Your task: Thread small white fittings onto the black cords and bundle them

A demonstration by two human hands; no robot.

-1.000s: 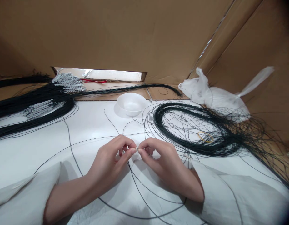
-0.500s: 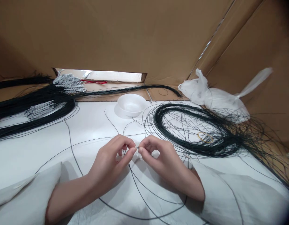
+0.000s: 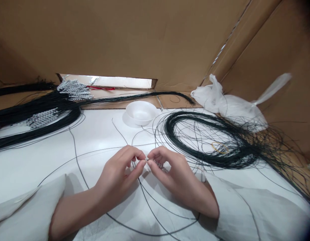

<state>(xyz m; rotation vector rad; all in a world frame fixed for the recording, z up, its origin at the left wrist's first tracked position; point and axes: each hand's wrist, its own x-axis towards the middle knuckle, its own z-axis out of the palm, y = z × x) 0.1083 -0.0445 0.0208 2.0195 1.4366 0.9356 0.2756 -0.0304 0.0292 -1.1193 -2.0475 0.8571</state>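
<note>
Over the middle of the white table, my left hand (image 3: 121,172) and my right hand (image 3: 175,175) meet fingertip to fingertip. Each is closed in a pinch between thumb and index finger. A thin black cord (image 3: 142,188) runs down from my left fingertips and loops across the tabletop. Behind my right thumb, a short black-and-white patterned strand (image 3: 159,164) shows inside the curl of the right hand. At the pinch a tiny dark bit bridges the two hands; its exact form is hidden by the fingers.
A white bowl (image 3: 141,113) stands just beyond my hands. To the right lies a coil of black cords (image 3: 181,147) with loose ends, near a white plastic bag (image 3: 245,110). Bundled black cords with black-and-white patterned ends (image 3: 74,89) lie at left. Cardboard walls (image 3: 134,40) enclose the table.
The patterned strand now shows inside my right hand, where it was barely visible before. Both hands stay almost in place, with fingertips slightly closer together.
</note>
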